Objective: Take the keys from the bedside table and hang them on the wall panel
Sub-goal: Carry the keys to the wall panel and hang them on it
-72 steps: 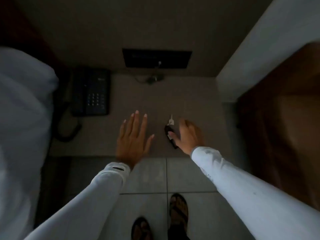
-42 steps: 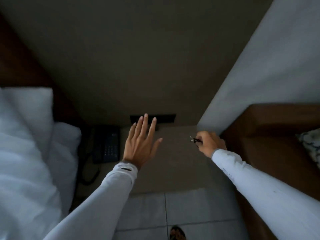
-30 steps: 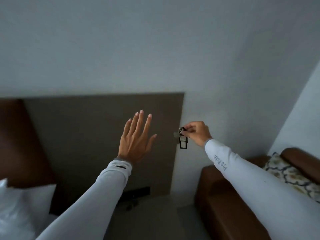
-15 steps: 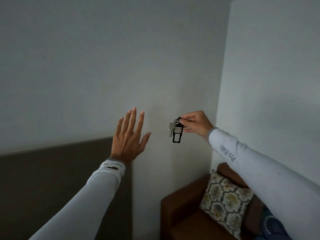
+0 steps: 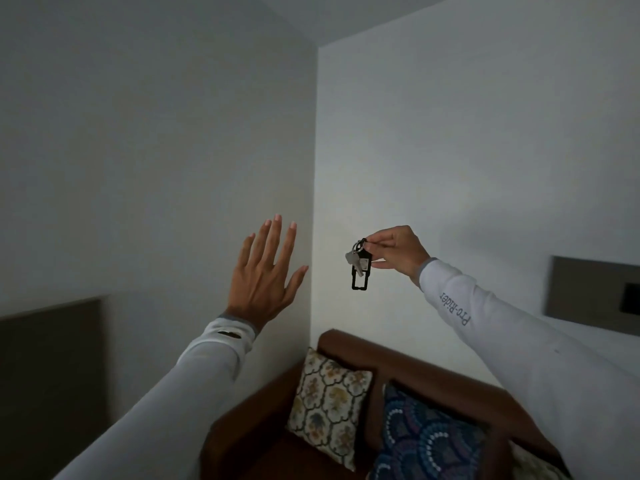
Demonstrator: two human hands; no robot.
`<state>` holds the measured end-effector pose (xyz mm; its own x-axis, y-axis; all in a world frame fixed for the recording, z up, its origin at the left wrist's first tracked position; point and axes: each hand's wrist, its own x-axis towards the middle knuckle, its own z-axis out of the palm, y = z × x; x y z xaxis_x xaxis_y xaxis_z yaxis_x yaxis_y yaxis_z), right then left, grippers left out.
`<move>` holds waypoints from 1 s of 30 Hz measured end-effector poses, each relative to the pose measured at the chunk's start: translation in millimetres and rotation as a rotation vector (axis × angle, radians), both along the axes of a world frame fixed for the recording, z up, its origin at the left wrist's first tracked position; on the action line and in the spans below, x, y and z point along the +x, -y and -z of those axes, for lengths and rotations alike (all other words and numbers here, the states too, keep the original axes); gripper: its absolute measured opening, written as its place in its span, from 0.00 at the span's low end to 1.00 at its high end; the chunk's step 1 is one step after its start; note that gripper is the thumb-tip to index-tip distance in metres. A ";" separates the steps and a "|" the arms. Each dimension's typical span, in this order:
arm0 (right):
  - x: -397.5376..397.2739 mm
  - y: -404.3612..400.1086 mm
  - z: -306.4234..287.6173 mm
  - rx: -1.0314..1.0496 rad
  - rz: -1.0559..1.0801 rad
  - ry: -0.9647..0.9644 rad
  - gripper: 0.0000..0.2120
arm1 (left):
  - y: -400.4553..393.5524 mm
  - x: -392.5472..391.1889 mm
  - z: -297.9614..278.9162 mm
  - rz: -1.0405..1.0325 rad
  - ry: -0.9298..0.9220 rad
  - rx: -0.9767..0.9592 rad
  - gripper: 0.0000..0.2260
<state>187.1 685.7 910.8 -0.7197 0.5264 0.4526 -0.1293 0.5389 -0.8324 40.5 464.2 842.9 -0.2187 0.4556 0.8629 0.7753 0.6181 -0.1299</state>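
Note:
My right hand (image 5: 396, 251) pinches the ring of the keys (image 5: 359, 265), a silver key with a black rectangular fob that dangles in the air in front of the room's white corner. My left hand (image 5: 268, 273) is raised beside it, palm forward, fingers spread, holding nothing. A grey wall panel (image 5: 595, 292) with a dark insert is mounted on the right wall, at the frame's right edge, well to the right of the keys. The bedside table is out of view.
A brown sofa (image 5: 349, 344) stands in the corner below my hands, with a floral cushion (image 5: 327, 400) and a blue patterned cushion (image 5: 429, 441). A dark headboard panel (image 5: 48, 375) covers the lower left wall.
I lifted the keys off the bedside table with my right hand and my view swung up and right. The sofa, cushions and the wall panel have come into view; the table has dropped out.

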 end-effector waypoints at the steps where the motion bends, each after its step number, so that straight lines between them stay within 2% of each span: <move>1: 15.6 -19.4 -2.0 0.010 0.028 -0.001 0.11 | -20.7 13.5 -1.7 0.014 0.000 -0.006 0.33; 9: 147.9 -162.2 -3.0 0.134 0.240 -0.031 0.07 | -182.0 115.7 7.0 0.121 -0.005 -0.014 0.32; 16: 235.9 -255.1 4.5 0.125 0.370 -0.040 0.08 | -291.5 181.3 10.1 0.217 0.002 -0.045 0.32; 25: 301.9 -352.8 18.1 0.236 0.604 -0.007 0.07 | -426.3 227.7 16.8 0.370 -0.028 -0.051 0.32; 30: 322.2 -412.4 22.3 0.209 0.648 -0.002 0.07 | -507.7 232.9 22.1 0.433 -0.025 -0.041 0.32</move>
<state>509.3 1098.1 888.5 -0.2878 0.7523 0.5926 0.2728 0.6576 -0.7023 273.4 971.9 820.8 0.0214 0.5349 0.8446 0.9582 0.2301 -0.1701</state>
